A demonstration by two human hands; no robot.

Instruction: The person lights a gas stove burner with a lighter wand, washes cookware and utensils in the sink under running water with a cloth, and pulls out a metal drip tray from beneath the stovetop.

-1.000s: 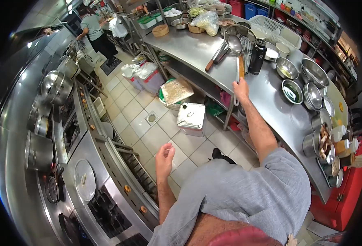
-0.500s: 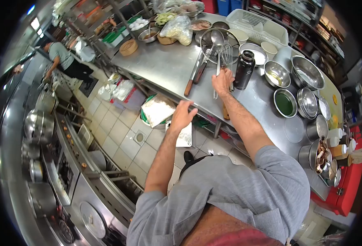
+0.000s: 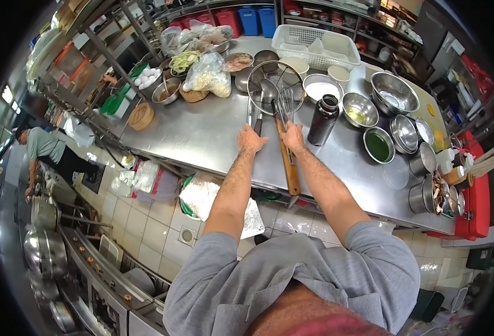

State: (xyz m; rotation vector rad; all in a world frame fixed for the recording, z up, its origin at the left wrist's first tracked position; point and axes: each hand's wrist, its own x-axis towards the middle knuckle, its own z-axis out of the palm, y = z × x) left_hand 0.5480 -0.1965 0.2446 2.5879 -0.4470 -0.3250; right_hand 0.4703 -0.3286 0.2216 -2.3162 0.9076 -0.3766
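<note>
At the front of the steel worktop [image 3: 202, 134], my left hand [image 3: 251, 140] lies over the lower ends of long-handled tools, its thumb spread to the right. A dark handle [image 3: 258, 124] shows just above it; its fingertips are partly hidden. My right hand [image 3: 293, 138] is closed at the lower end of a wire whisk [image 3: 286, 105]. Between my hands runs the wooden handle [image 3: 290, 171] of a large round strainer [image 3: 248, 84], jutting over the table edge. A ladle [image 3: 268, 89] rests across the strainer. Right of my right hand stands a black bottle [image 3: 323, 123].
Metal bowls, one with green liquid [image 3: 378, 147], crowd the right side. A white plastic basket [image 3: 314, 56] and bagged food [image 3: 209, 75] stand at the back. A bamboo steamer [image 3: 141, 116] sits left. Another person [image 3: 48, 148] works at the far left.
My left hand has moved from beyond the table edge onto the tool handles. The strainer's wooden handle now shows between my hands. The view has turned left to right, shifting the worktop.
</note>
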